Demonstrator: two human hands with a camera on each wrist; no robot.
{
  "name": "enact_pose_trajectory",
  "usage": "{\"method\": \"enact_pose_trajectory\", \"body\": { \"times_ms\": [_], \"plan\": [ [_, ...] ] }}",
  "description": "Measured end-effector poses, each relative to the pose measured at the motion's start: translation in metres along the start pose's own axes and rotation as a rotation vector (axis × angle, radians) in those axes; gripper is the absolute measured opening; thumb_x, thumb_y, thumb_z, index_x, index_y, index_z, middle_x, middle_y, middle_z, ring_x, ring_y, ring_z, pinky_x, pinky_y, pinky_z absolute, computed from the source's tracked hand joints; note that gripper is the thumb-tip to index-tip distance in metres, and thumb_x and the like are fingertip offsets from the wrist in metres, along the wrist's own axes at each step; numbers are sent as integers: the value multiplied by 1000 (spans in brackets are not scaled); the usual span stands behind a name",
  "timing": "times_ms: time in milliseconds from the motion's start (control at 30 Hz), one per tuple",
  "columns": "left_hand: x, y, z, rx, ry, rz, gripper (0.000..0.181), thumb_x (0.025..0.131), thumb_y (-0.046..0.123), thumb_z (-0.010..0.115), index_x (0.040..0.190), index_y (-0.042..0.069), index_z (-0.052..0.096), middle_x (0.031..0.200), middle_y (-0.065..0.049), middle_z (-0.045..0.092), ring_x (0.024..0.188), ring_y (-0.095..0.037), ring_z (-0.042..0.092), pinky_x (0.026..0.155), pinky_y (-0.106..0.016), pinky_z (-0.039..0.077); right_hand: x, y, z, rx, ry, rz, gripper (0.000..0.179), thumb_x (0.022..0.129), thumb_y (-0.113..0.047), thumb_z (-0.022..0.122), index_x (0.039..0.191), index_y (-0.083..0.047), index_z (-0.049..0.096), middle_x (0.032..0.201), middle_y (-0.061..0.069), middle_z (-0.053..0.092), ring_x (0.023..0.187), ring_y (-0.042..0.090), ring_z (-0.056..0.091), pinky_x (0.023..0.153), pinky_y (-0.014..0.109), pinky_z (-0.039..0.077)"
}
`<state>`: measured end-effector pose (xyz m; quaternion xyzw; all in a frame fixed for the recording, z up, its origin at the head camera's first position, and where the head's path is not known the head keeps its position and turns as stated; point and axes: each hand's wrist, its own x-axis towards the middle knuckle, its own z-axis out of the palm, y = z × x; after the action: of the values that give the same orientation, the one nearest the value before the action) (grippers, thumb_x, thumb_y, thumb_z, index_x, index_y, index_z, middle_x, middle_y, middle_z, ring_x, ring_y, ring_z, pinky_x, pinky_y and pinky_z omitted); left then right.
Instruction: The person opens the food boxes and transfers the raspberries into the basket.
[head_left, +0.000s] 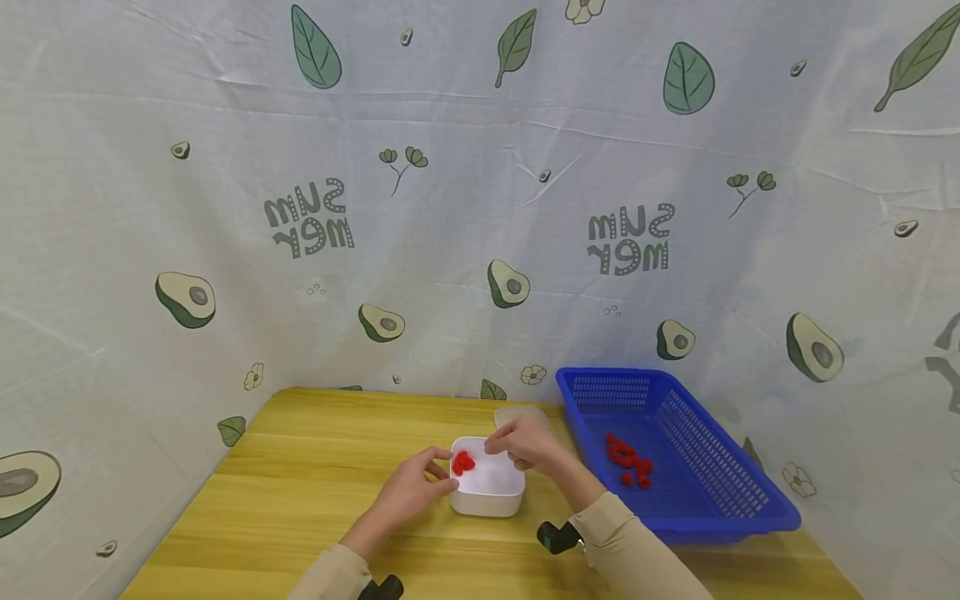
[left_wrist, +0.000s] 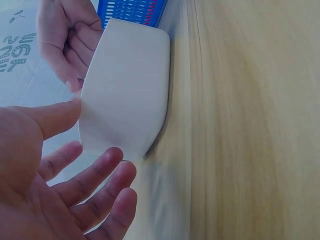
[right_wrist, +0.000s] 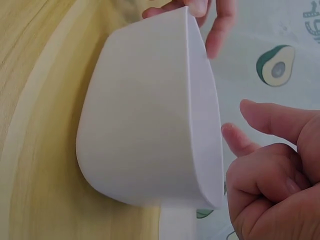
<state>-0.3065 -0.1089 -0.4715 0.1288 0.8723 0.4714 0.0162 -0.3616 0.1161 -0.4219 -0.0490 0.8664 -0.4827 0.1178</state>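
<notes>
A white square box (head_left: 486, 505) with rounded corners stands on the table, holding a few small red pieces (head_left: 463, 463) in its left corner. At its left side is my left hand (head_left: 408, 490), thumb touching the near rim and the other fingers spread loosely along the wall. My right hand (head_left: 531, 445) hovers over the box's far right part. In the right wrist view its thumb and index finger stand apart at the rim with nothing between them, while the other fingers curl in. From both wrist views the box walls hide the red pieces inside.
To the right, a blue perforated plastic basket (head_left: 738, 475) holds several more red pieces (head_left: 628, 458). A pale translucent flat piece (head_left: 519, 412) lies behind the box, partly covered by my right hand. A printed curtain (head_left: 450, 208) hangs behind the wooden table (head_left: 315, 467).
</notes>
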Motion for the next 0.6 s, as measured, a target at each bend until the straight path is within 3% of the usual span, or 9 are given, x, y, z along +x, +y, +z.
{"method": "enact_pose_trajectory", "body": {
  "times_ms": [467, 600],
  "plan": [
    [0, 0, 0, -8, -7, 11, 43, 92, 27, 75, 129, 10, 61, 101, -3, 68, 89, -20, 61, 75, -38, 50, 3, -4, 24, -6, -19, -1, 18, 89, -10, 74, 103, 0, 75, 53, -4, 32, 43, 10, 26, 45, 21, 25],
    [1, -1, 0, 1, -7, 9, 44, 92, 27, 75, 129, 10, 61, 101, -2, 68, 89, -20, 61, 75, -39, 50, 5, -3, 31, -37, -10, -17, 15, 87, -9, 74, 100, 0, 75, 57, -3, 40, 42, 9, 25, 44, 21, 25]
  ]
}}
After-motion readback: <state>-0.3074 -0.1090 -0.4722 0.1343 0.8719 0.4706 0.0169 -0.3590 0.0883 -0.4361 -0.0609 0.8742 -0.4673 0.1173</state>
